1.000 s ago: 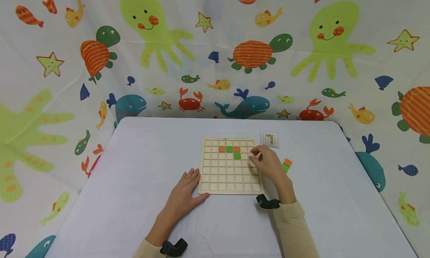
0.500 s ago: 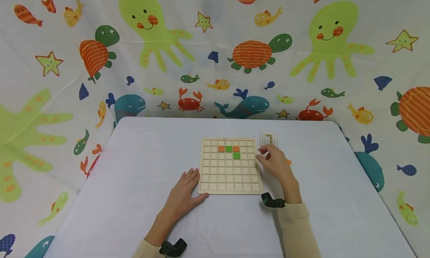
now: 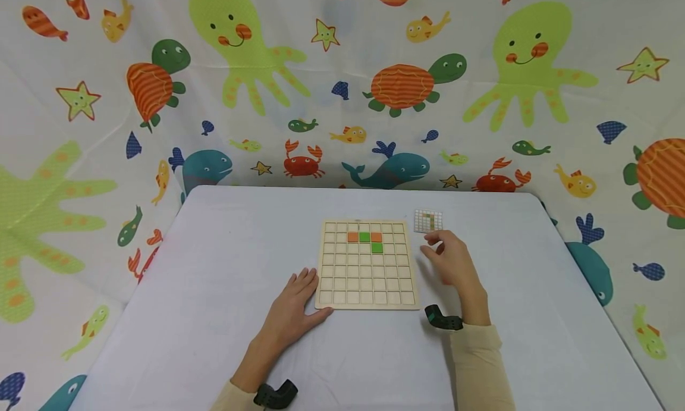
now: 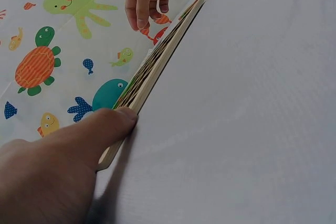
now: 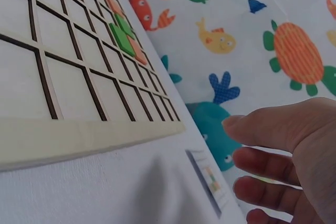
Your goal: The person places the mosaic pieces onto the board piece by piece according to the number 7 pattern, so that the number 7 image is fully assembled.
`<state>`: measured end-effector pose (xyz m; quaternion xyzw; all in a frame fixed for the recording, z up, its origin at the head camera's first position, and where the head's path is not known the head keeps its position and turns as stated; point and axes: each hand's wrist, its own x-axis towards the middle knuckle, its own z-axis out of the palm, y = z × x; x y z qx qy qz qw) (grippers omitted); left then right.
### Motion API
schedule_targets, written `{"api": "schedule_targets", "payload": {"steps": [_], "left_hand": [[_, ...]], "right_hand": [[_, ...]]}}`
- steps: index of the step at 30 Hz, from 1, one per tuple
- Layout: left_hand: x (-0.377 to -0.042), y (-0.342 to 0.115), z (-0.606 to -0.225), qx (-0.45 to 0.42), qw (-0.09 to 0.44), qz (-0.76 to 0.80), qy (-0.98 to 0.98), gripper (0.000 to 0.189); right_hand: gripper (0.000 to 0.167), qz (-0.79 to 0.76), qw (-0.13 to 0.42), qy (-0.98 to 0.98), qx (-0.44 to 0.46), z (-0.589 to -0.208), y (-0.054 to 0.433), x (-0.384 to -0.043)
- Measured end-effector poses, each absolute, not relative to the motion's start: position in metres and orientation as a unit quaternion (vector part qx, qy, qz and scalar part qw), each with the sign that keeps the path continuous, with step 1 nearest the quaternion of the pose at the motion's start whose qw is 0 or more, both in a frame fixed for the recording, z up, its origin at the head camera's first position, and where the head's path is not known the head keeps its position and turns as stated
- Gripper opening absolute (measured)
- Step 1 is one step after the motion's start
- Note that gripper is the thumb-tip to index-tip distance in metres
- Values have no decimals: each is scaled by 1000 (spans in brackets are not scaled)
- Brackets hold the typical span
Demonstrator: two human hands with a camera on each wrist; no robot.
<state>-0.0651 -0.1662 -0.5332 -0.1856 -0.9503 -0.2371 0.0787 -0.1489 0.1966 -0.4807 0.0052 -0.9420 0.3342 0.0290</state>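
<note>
A square wooden grid board [image 3: 369, 283] lies on the white table. Toward its far side sit two orange tiles [image 3: 352, 237] and two green tiles [image 3: 377, 248], each in a grid cell. My left hand [image 3: 291, 308] rests at the board's near left corner, fingers extended along the left side; the left wrist view shows its thumb [image 4: 118, 121] on the board's edge. Off the board's right side, my right hand [image 3: 453, 259] hovers with fingers loosely bent. Nothing shows between its thumb and fingers in the right wrist view [image 5: 283, 156].
A small card [image 3: 428, 220] printed with a grid and coloured squares lies beyond the board's far right corner, just past my right fingertips. A patterned sea-animal curtain [image 3: 342, 143] hangs behind the table [image 3: 214, 256]. Dark cameras sit on both wrists.
My right hand has moved right, from over the board's right edge to beside it. The loose orange and green tiles seen there earlier are now hidden behind it. My left hand has stayed put.
</note>
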Motion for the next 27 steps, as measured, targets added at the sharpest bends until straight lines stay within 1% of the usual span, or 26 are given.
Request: {"api": "schedule_targets", "payload": {"steps": [27], "left_hand": [[-66,-166,-534,-184,78,-233,-952,82]], "right_hand": [[39,335,0,-940,-56,-486,227,-146]]}}
